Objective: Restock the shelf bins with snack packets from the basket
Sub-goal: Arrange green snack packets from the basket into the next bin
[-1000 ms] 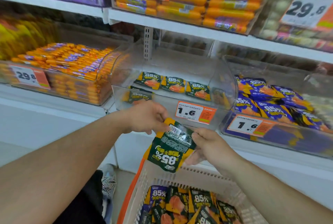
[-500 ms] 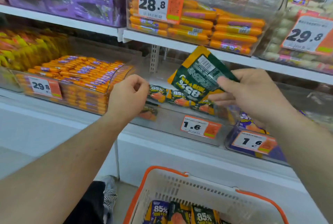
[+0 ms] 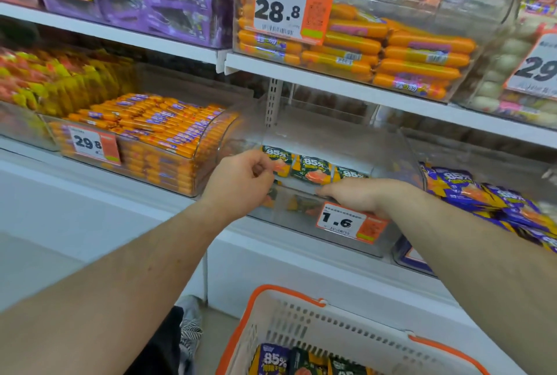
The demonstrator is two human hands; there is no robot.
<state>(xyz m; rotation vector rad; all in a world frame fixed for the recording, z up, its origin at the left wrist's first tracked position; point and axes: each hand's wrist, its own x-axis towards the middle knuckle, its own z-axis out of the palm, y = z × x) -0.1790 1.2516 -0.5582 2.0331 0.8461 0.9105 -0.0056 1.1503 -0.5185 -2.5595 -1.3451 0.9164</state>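
Note:
A clear shelf bin [image 3: 394,160] with a 1.6 price tag [image 3: 343,221] holds a row of green 85% snack packets [image 3: 313,166] along its back. My left hand [image 3: 241,184] is at the bin's front left, its curled fingers pinching the lower edge of the leftmost green packet [image 3: 278,160]. My right hand [image 3: 358,194] lies palm down across the bin's front rim with straight fingers pointing left. Green and orange shapes show through the bin wall under it. The white basket [image 3: 301,314] with an orange rim sits below and holds purple [image 3: 272,359] and green packets [image 3: 310,365].
To the right is a bin of purple 85% packets [image 3: 482,194]. On the left, a bin of small orange sausages [image 3: 150,133]. The shelf above carries a bin of large orange sausages [image 3: 391,52], low over the middle bin.
My right hand lifted a green packet from above the basket up to the bin, then came down flat on the front rim; the packet is no longer seen in it. My left hand moved to the bin's left front.

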